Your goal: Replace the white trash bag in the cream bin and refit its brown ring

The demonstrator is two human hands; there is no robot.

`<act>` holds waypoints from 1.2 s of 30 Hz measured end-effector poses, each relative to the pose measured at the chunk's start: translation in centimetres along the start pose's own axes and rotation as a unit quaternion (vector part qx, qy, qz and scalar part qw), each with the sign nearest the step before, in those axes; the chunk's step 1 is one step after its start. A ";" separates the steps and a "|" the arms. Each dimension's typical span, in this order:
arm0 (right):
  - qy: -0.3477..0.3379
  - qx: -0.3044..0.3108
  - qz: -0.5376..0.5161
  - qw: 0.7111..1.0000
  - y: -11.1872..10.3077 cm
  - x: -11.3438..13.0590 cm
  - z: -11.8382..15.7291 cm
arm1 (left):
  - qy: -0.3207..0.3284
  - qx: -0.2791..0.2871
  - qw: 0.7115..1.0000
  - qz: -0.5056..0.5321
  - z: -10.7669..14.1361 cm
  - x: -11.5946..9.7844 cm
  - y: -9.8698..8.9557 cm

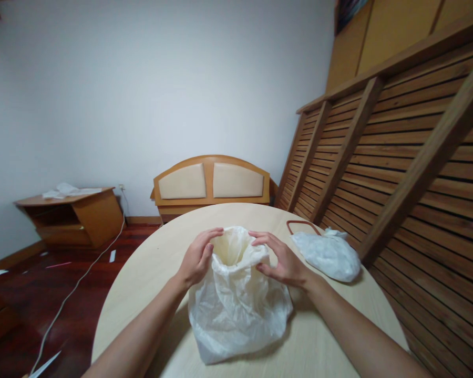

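A white plastic bag [240, 310] stands on the round table [150, 268], its mouth open towards the top and its lower part draped wide over the tabletop. My left hand [199, 257] is at the left side of the rim, fingertips over the edge and thumb outside. Across from it, my right hand [279, 257] has its fingers on the right side of the rim, with the thumb lower against the plastic. The bag's folded rim lies between the fingers and thumb of each hand. What is inside the bag cannot be made out.
A second, filled white bag [329, 254] lies at the table's right edge, beside a reddish-brown loop handle [303, 223]. Slatted wooden panels [378, 157] lean along the right. Behind the table stands a headboard [211, 181]; a low cabinet [79, 218] is at left.
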State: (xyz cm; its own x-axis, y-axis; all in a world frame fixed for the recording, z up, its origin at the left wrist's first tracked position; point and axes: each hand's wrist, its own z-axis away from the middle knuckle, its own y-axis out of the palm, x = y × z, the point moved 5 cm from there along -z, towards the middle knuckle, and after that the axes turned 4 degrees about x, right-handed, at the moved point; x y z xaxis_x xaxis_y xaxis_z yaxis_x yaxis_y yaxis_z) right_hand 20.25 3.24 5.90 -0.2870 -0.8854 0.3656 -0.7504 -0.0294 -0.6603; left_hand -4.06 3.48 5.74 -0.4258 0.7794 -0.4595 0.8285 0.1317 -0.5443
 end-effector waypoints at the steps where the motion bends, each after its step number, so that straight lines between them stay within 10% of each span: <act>1: -0.004 -0.009 0.006 1.000 -0.1 0.1 0.0 | 0.003 -0.004 1.000 -0.013 0.0 -0.2 -0.2; 36: 0.117 -0.003 0.007 0.993 -0.7 -0.6 0.1 | -0.070 0.023 0.996 -0.057 0.2 0.4 -0.4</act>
State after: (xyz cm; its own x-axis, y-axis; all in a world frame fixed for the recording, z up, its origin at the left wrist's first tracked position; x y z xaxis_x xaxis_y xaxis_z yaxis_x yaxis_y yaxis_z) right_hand 21.02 3.77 6.03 -0.4272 -0.7535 0.4998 -0.7491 -0.0146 -0.6623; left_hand -4.64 3.59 5.65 -0.5647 0.6676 -0.4852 0.7562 0.1831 -0.6282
